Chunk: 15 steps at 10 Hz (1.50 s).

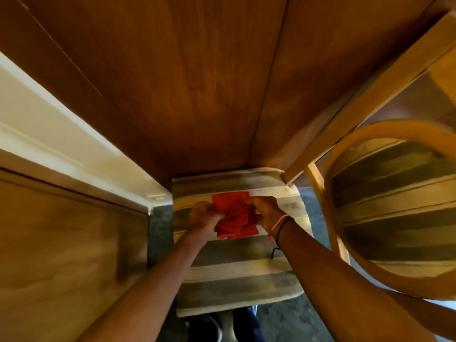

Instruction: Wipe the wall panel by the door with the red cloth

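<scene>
The red cloth point(234, 218) is bunched between both my hands, low in the middle of the view. My left hand point(203, 215) grips its left side and my right hand point(267, 209) pinches its upper right edge. Straight ahead rises the brown wooden wall panel point(197, 82), with a thin vertical seam to the right of centre. A white door frame point(61, 134) runs along the left, with the wooden door point(61, 243) beneath it. My hands are below the panel and apart from it.
A striped cushioned seat point(237, 272) stands under my hands against the panel's base. A wooden chair with a curved arm point(385, 134) crowds the right side. Dark floor point(158, 230) shows in a narrow gap between door and seat. My feet are at the bottom edge.
</scene>
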Each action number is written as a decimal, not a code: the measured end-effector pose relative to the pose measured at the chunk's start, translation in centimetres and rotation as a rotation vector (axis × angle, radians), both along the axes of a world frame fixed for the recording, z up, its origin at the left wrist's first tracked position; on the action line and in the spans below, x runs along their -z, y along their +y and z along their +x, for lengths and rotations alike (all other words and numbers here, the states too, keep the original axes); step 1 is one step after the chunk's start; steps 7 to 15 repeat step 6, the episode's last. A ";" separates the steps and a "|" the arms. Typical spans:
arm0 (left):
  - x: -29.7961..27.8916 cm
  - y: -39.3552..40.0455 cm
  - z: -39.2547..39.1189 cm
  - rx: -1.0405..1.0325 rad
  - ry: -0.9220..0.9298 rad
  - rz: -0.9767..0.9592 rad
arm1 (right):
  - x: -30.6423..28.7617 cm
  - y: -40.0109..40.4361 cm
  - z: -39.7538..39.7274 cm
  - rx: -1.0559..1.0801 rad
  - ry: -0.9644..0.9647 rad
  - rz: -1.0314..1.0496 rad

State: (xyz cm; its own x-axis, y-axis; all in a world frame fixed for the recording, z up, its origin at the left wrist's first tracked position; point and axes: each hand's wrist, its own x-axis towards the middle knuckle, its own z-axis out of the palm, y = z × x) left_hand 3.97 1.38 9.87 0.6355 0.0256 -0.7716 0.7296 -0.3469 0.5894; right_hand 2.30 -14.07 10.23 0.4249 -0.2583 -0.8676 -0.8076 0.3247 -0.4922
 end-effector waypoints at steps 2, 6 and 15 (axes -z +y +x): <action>6.0 0.3 -1.9 -0.023 0.094 0.026 | 5.1 0.6 -1.6 -0.047 0.088 0.008; 2.2 2.1 -1.2 0.497 -0.343 0.161 | 1.8 1.9 -1.6 -0.436 -0.122 -0.274; 2.2 2.1 -1.2 0.497 -0.343 0.161 | 1.8 1.9 -1.6 -0.436 -0.122 -0.274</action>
